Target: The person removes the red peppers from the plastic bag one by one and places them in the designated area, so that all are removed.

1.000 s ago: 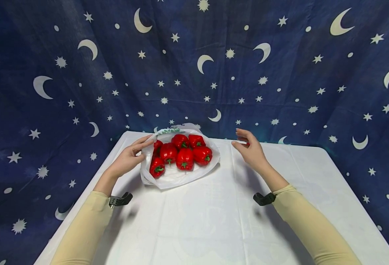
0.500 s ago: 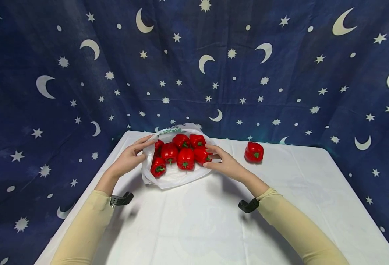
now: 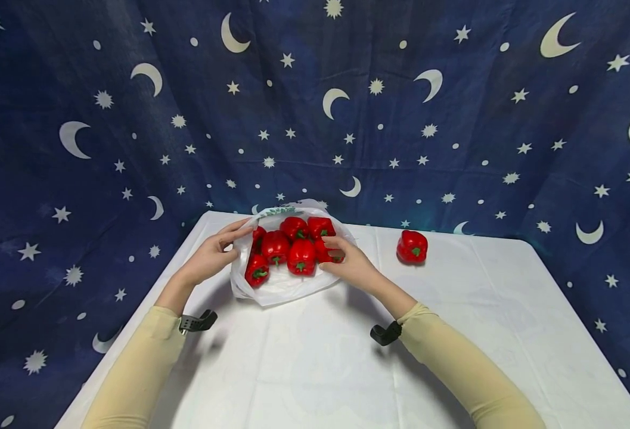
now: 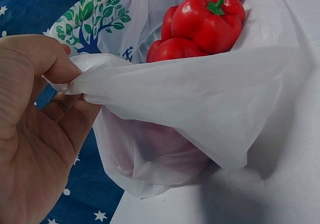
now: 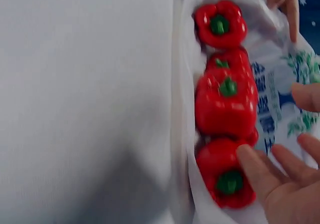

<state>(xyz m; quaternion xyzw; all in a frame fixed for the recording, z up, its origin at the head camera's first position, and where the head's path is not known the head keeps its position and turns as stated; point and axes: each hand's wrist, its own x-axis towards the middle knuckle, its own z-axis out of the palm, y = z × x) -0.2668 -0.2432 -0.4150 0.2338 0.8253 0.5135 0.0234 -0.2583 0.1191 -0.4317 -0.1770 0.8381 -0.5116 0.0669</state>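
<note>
A white plastic bag (image 3: pixel 288 294) lies with its mouth toward me, holding several red bell peppers (image 3: pixel 301 257) with green stems. My left hand (image 3: pixel 210 256) pinches the bag's left edge between thumb and fingers; the left wrist view shows the gathered plastic (image 4: pixel 170 87) there. Over the right side of the mouth, my right hand (image 3: pixel 353 267) reaches in with fingers spread around the rightmost pepper (image 3: pixel 322 252), partly covering it. In the right wrist view a fingertip overlaps this pepper (image 5: pixel 216 156). One more bell pepper (image 3: pixel 412 247) stands on the table, right of my right hand.
The white-covered table (image 3: pixel 315 369) carries the bag near its back left edge. Behind it hangs a dark blue curtain (image 3: pixel 304 107) with moons and stars. A green and blue tree print (image 4: pixel 95 22) marks the bag's inner side.
My right hand let go of a pepper at the back right of the table, then moved left to the bag's mouth. The left hand keeps its hold on the bag edge.
</note>
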